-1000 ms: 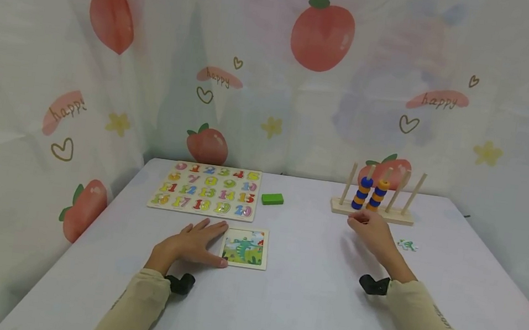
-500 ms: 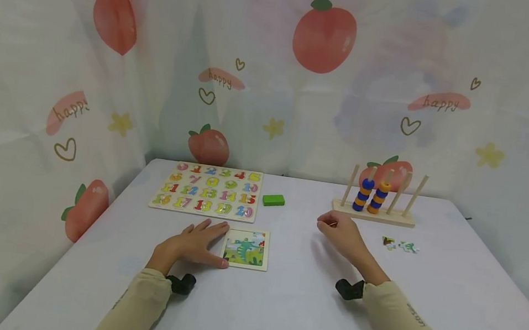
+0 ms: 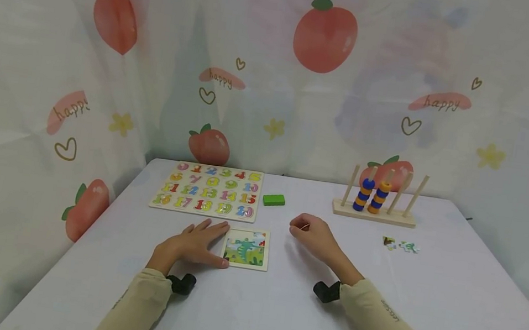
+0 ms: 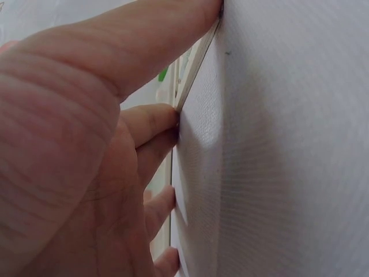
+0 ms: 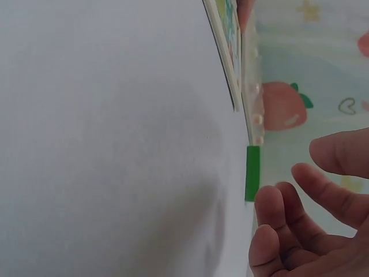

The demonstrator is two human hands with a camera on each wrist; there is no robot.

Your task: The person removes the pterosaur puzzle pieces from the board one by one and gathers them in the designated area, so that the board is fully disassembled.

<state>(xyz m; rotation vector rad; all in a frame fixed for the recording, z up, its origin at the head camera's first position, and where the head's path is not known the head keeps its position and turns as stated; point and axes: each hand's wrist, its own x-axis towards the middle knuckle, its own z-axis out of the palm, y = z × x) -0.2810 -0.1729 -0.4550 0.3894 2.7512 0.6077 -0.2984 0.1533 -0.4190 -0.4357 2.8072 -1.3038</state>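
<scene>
A small square dinosaur puzzle (image 3: 244, 250) in a pale wooden frame lies on the white table. At its left side my left hand (image 3: 190, 245) is spread, fingers straight, with thumb and index tip at the frame's corners. The left wrist view has the thumb (image 4: 167, 29) right at the frame's edge. To the right of the puzzle, my right hand (image 3: 318, 240) hovers over the table. Its fingers are loosely bent, and the right wrist view shows the thumb (image 5: 343, 151) apart from the fingers with nothing held. Two loose puzzle pieces (image 3: 408, 247) lie farther right.
Behind the puzzle is a number board (image 3: 205, 198) with coloured numerals. A green block (image 3: 274, 200) lies beside it. At the back right stands a wooden peg rack (image 3: 373, 215) with blue and orange beads on two pegs. A fruit-print curtain (image 3: 251, 113) closes off the back.
My right hand has moved left, from in front of the peg rack to near the puzzle. A second loose piece now shows beside the first. My left hand keeps its place.
</scene>
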